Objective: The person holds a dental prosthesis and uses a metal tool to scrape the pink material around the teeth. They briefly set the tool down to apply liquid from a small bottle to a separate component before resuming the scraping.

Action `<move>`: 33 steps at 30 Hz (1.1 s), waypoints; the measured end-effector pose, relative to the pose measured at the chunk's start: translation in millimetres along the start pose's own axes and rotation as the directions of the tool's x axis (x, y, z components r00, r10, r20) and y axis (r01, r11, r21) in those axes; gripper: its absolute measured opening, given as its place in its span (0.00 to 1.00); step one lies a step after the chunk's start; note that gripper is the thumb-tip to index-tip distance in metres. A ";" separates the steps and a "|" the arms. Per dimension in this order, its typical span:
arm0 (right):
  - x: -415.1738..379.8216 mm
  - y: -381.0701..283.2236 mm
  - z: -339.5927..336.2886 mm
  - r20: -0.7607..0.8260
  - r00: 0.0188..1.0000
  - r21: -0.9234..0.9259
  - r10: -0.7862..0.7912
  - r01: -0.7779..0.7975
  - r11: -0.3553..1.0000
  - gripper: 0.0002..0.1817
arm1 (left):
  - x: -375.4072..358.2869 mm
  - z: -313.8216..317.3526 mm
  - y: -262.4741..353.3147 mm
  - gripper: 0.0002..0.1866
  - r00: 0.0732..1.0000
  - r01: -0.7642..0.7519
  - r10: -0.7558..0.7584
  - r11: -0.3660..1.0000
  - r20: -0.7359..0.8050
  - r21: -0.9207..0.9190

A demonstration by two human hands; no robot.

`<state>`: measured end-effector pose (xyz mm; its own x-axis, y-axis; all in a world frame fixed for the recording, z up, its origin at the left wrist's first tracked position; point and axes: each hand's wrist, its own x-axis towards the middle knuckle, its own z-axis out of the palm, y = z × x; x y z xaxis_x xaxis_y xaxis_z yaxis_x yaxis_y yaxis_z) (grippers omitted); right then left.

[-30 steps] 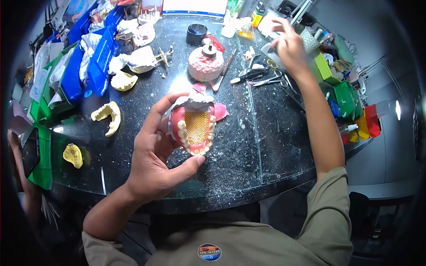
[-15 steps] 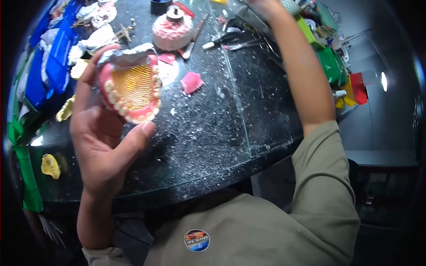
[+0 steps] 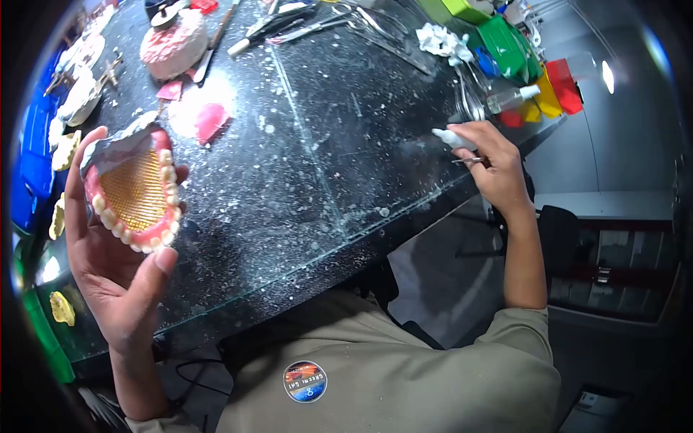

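Note:
In my left hand (image 3: 119, 289) is an upper denture (image 3: 155, 234) with pink gum, white teeth and a gold mesh palate, its back edge covered by grey-white plaster-like material. My thumb presses near the front teeth, and the fingers curl behind. Over at the right, above the table's near edge, my right hand (image 3: 494, 162) pinches a white cotton tuft (image 3: 453, 137) between thumb and fingers. A thin metal tool (image 3: 469, 159) also pokes out from that hand; its kind is hidden. Just beyond lie shiny metal instruments (image 3: 471, 101) and a clear bottle with a white cap (image 3: 512, 99).
A round pink-and-white flask mould (image 3: 173, 47) stands at the back left, beside a knife (image 3: 209, 54). Pink wax pieces (image 3: 211, 123) lie under the lamp. Pliers (image 3: 382, 32), white cotton (image 3: 442, 42) and green bins (image 3: 505, 47) line the back. Yellow plaster pieces (image 3: 62, 309) lie left.
My right hand has come back from the far side to the right near edge, now with the white tuft and metal tool. The view has turned right; my left hand still holds the denture.

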<state>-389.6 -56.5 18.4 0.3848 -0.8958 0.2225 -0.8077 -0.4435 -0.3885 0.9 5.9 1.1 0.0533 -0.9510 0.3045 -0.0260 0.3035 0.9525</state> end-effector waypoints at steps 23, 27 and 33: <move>3.5 -2.4 0.3 0.103 0.987 -0.366 -0.120 0.150 0.919 0.25 | 3.2 -6.3 -6.5 0.43 1.000 -0.002 0.002 1.000 -0.001 0.030; 5.4 -6.0 -1.9 0.116 0.987 -0.377 -0.113 0.149 0.914 0.25 | 1.7 -7.0 -7.3 0.43 1.000 0.002 -0.002 1.000 -0.011 0.028; 11.6 -3.3 -4.5 -0.057 0.993 -0.108 -0.101 0.095 0.990 0.23 | -0.8 -9.9 -9.3 0.44 1.000 0.020 -0.020 0.999 -0.011 0.025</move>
<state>-384.5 -65.4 26.4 0.4384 -0.8432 0.3112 -0.8111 -0.5203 -0.2672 11.0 4.4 -7.9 0.0643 -0.9561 0.2858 -0.0503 0.2829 0.9578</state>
